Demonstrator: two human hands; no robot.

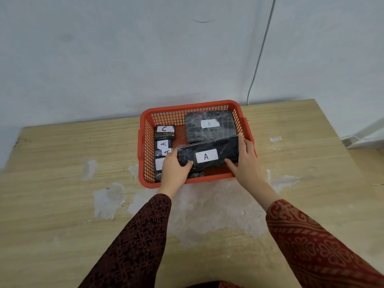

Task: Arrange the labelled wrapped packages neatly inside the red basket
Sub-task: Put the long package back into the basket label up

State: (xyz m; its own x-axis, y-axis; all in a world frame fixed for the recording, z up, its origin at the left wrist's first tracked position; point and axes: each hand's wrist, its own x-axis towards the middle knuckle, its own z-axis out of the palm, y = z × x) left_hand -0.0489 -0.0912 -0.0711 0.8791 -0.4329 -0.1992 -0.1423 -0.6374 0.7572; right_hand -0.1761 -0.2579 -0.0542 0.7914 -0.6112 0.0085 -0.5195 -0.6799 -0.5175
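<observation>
Both hands grip one long black wrapped package (208,155), labelled A, by its short ends: the left hand (174,170) has its fingers (187,164) curled around the left end, and the right hand (245,157) clamps the right end, thumb on the label face and the other fingers over the far edge. Holding it at both ends likely keeps the long piece level and lets it be steered into the open space.

The package sits tilted over the near right part of the red basket (145,113), label facing up (whether its underside already touches the floor of the basket I cannot tell). A large flat package (211,126) marked A fills the far right corner, just beyond it. Along the left wall runs a column of small packages (164,142), the farthest marked C, then two marked A; the nearest one's label is partly hidden by the left hand.

The basket rests on a worn wooden tabletop (62,163) near the wall.
</observation>
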